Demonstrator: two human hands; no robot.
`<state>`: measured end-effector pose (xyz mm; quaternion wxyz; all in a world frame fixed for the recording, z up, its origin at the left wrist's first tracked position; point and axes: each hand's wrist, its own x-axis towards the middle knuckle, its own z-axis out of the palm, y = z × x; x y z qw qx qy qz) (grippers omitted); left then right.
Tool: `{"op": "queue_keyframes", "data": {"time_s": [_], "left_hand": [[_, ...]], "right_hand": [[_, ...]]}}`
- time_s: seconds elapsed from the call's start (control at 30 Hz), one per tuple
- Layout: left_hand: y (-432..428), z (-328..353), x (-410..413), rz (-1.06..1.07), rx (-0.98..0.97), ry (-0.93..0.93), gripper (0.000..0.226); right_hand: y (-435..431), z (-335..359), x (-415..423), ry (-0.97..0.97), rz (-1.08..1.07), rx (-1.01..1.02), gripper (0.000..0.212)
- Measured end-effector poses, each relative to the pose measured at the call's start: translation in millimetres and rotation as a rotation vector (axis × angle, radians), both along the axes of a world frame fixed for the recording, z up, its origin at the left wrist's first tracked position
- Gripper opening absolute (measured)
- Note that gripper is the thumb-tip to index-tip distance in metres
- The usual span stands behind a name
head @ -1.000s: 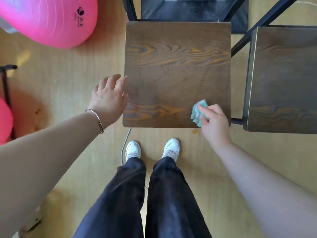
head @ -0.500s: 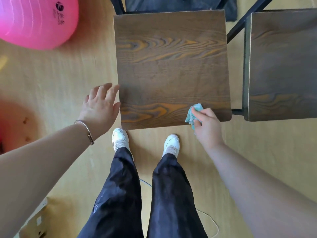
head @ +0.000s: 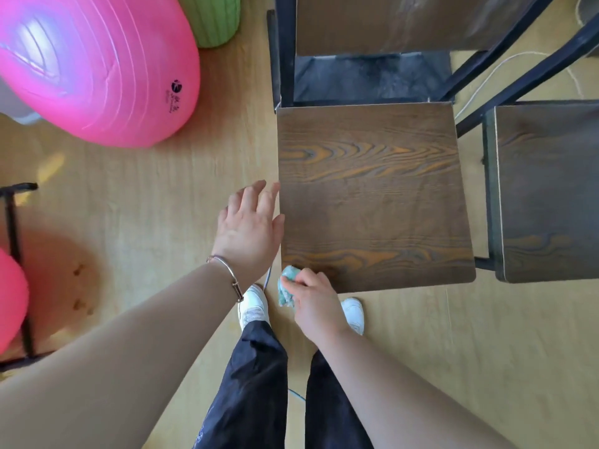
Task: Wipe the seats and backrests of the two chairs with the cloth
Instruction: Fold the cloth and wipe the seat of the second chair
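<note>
A dark wood-grain chair seat (head: 372,196) fills the middle of the view, with its backrest (head: 402,21) at the top. A second chair seat (head: 547,189) stands to its right. My right hand (head: 311,303) grips a crumpled teal cloth (head: 287,286) at the near left corner of the middle seat. My left hand (head: 249,228) hovers with spread fingers by the seat's left edge, fingertips close to the edge, holding nothing.
A large pink exercise ball (head: 97,66) lies on the wooden floor at the upper left, a green stool (head: 210,17) behind it. Another pink ball (head: 9,299) and a black stand (head: 13,222) are at the far left. A cable (head: 486,79) runs behind the chairs.
My right hand has slid the cloth left along the seat's front edge, from the right corner to the left corner. The view has tilted up, showing the backrest.
</note>
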<state>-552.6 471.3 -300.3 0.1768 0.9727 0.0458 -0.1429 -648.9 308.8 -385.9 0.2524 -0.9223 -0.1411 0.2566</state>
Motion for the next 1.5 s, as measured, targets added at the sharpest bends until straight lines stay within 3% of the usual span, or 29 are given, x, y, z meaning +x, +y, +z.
{"op": "queue_keyframes", "data": {"time_s": [0.1,0.17,0.3,0.37,0.5,0.6,0.73,1.07,1.23,1.5], "left_hand": [[4.1,4.3,12.0,-0.006,0.000,0.002,0.055],[5.0,8.3,19.2,-0.022,0.001,0.002,0.056],[-2.4,15.0,34.2,-0.082,-0.002,-0.025,0.056],[-11.3,12.8,44.6,-0.101,-0.014,-0.033,0.055],[-35.7,1.4,66.0,-0.132,-0.026,-0.023,0.055],[-51.8,-5.8,84.7,-0.130,-0.013,-0.012,0.055],[-76.5,-12.9,104.9,-0.129,-0.009,0.013,0.056],[-91.0,-36.7,124.9,-0.069,0.016,0.079,0.059],[-65.5,-39.2,115.6,0.028,0.018,0.106,0.058],[-16.6,-30.2,104.7,0.220,0.043,0.054,0.053]], "right_hand": [[26.6,5.7,0.2,0.115,0.185,0.058,0.051],[33.0,16.0,14.3,0.169,0.184,0.108,0.049],[-6.1,30.8,79.2,-0.121,-0.395,0.163,0.041],[-43.6,39.3,121.4,-0.167,-0.639,0.119,0.039],[-114.8,48.2,184.9,-0.147,-0.955,0.042,0.033],[-153.9,53.7,217.3,-0.127,-1.052,0.044,0.029],[-176.6,52.1,243.8,-0.092,-0.913,-0.084,0.033],[-166.4,11.2,264.9,-0.033,-0.773,-0.145,0.046],[-122.8,8.3,263.9,-0.098,-0.487,-0.147,0.046],[-10.9,3.6,196.9,-0.159,-0.032,0.033,0.053]]}}
